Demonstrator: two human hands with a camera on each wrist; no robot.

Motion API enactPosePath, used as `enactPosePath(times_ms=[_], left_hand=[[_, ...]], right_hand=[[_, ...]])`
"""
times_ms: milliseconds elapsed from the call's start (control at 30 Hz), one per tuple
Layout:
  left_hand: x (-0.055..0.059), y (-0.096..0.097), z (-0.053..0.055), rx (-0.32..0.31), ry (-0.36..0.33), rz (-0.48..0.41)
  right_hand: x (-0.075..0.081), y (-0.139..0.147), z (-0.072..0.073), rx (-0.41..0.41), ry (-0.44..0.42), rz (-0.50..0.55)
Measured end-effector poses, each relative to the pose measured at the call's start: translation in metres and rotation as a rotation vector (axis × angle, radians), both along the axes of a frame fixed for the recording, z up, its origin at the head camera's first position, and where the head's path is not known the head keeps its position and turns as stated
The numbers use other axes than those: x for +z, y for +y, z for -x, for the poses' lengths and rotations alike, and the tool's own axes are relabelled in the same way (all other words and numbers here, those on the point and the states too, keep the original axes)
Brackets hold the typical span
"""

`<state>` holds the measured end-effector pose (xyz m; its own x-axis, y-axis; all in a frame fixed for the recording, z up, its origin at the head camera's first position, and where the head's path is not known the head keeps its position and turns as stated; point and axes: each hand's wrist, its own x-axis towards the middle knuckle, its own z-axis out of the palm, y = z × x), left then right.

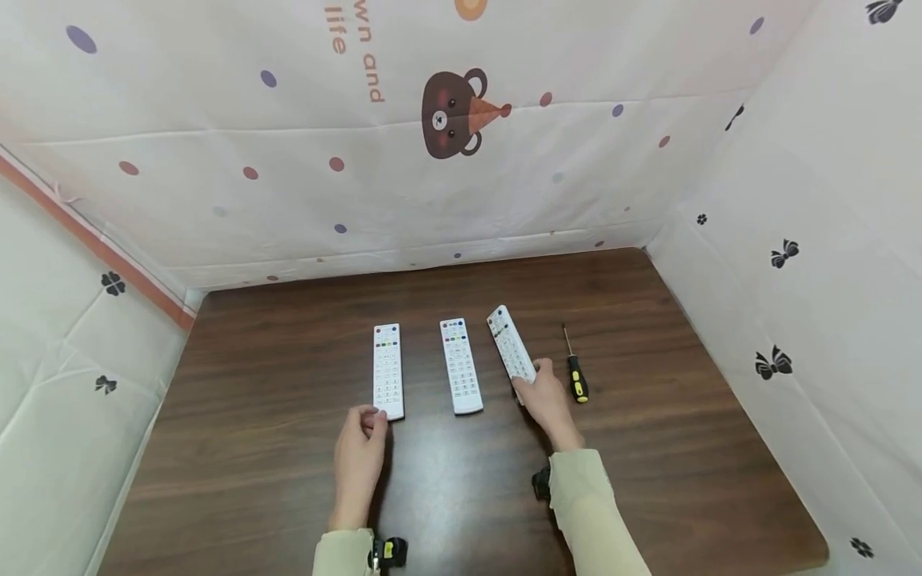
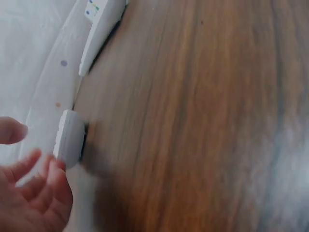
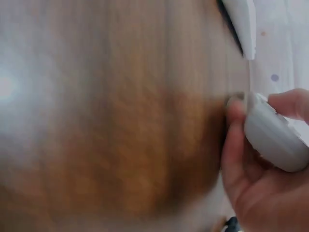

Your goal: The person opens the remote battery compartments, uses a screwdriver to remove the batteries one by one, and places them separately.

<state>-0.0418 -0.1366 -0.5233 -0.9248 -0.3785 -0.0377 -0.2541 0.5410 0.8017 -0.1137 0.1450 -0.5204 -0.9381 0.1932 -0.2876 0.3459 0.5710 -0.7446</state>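
Observation:
Three white remote controls are on the brown table. My right hand grips the lower end of the right remote control, thumb on one side and fingers on the other. In the right wrist view that remote is tilted within the hand. At the near end of the left remote control is my left hand. The left wrist view shows its thumb apart from the remote, with fingertips at its edge; whether they touch I cannot tell. Between the hands lies the middle remote control.
A screwdriver with a black and yellow handle lies right of the right hand. White patterned cloth rises behind the wooden table and along both sides. Each wrist wears a black device.

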Motion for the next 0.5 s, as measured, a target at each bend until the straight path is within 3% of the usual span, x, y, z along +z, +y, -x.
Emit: enactPosePath(times_ms=[133,267,400,500], left_hand=[[0.002,0.008,0.001,-0.040,0.028,-0.095],[0.004,0.019,0.002,-0.105,0.016,-0.236],[0.005,0.032,0.003,-0.180,-0.024,-0.357],[0.008,0.042,0.005,-0.209,-0.047,-0.442]], right_hand=[[-0.002,-0.006,-0.007,-0.061,0.044,0.271],[-0.002,-0.020,-0.015,-0.045,0.108,0.405],[0.009,-0.035,-0.025,0.007,0.180,0.331],[0.015,-0.048,-0.031,0.075,0.244,0.206]])
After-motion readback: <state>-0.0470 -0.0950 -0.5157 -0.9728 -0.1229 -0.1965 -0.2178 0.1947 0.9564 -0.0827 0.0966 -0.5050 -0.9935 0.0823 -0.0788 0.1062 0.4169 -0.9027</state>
